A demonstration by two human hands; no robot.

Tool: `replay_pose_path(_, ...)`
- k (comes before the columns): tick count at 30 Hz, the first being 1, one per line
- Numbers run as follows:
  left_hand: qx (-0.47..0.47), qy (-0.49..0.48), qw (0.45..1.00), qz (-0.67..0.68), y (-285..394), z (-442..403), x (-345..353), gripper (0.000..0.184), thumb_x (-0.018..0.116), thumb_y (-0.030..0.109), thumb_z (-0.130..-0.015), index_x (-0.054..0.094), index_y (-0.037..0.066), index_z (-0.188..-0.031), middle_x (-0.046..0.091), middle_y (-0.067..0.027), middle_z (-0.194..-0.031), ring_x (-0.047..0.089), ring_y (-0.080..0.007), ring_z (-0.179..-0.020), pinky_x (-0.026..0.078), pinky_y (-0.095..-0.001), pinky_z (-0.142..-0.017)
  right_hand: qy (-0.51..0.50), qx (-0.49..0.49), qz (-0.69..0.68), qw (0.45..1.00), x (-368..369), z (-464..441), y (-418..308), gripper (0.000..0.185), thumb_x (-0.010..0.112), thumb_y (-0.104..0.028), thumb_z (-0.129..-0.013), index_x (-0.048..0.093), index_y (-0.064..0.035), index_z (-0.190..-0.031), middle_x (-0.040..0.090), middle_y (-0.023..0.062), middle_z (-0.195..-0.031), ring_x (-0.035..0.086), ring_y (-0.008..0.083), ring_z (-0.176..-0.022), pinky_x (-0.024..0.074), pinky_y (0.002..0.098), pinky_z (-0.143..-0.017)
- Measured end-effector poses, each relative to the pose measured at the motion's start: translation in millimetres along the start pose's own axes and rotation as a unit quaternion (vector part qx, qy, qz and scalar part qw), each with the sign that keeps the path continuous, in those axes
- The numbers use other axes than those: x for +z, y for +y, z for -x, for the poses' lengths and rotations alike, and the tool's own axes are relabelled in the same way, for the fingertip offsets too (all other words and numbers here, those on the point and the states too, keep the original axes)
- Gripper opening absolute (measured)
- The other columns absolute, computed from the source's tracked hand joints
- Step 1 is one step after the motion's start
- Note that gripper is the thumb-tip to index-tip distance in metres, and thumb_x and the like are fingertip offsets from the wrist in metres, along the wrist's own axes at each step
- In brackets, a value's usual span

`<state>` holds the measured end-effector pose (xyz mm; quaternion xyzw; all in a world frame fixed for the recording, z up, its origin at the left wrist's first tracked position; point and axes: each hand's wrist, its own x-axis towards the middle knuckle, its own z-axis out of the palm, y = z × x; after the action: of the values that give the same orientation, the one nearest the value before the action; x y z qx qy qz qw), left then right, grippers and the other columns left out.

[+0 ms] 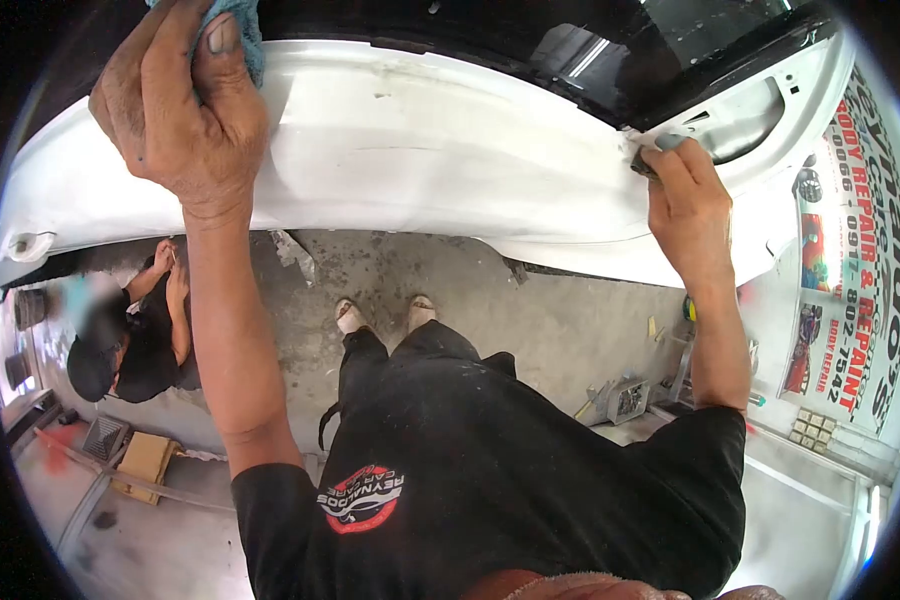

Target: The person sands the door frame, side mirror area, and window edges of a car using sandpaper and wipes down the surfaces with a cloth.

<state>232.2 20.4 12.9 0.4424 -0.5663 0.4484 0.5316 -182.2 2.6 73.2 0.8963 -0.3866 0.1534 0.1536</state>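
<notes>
A white car body panel [450,140] stretches across the upper view beneath dark window glass. At the upper left, my left hand [185,120] is closed round a crumpled blue cloth [247,35], raised near the window line. My right hand [690,200] pinches a small dark, pad-like piece [644,163] against the panel's upper edge at the right, beside an opening [740,130] in the white bodywork. The fingers partly cover that piece, so its exact kind does not show. Small chips and faint marks are visible on the white surface.
Another person [130,335] in dark clothes is low at the left, hands near the panel's lower edge. A lettered banner [850,260] hangs at the right. A metal tray [627,400] stands on the right; a brown box [145,465] lies at the lower left.
</notes>
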Motion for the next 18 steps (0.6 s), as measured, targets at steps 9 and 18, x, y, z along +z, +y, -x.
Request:
replay_pose_path(9, -0.013, -0.001, 0.999, -0.03, 12.5, -7.4, -8.4, 0.019, 0.068, 0.017, -0.098, 0.078, 0.006, -0.111, 0.076, -0.0081, -0.105, 0.065, -0.0228, -0.1, 0.051, -0.0349, -0.091, 0.08, -0.03, -0.006, 0.996, 11.8, -2.7, -17.6, 0.024, 0.065, 0.003, -0.076, 0.067, -0.0095, -0.097, 0.056, 0.0049, -0.089, 0.062, 0.024, -0.083, 0.0571, 0.0387, -0.066)
replay_pose_path(18, 0.021, -0.014, 0.998, -0.051, 16.3, -15.7, -7.6, 0.024, 0.063, 0.023, -0.103, 0.076, 0.003, -0.109, 0.075, -0.0076, -0.105, 0.066, -0.0227, -0.096, 0.05, -0.0347, -0.085, 0.234, 0.21, -0.019, 0.949, 4.8, 68.8, 54.2, 0.018, 0.068, 0.003, -0.086, 0.07, -0.0064, -0.101, 0.064, 0.0111, -0.097, 0.066, 0.0306, -0.084, 0.0544, 0.039, -0.07)
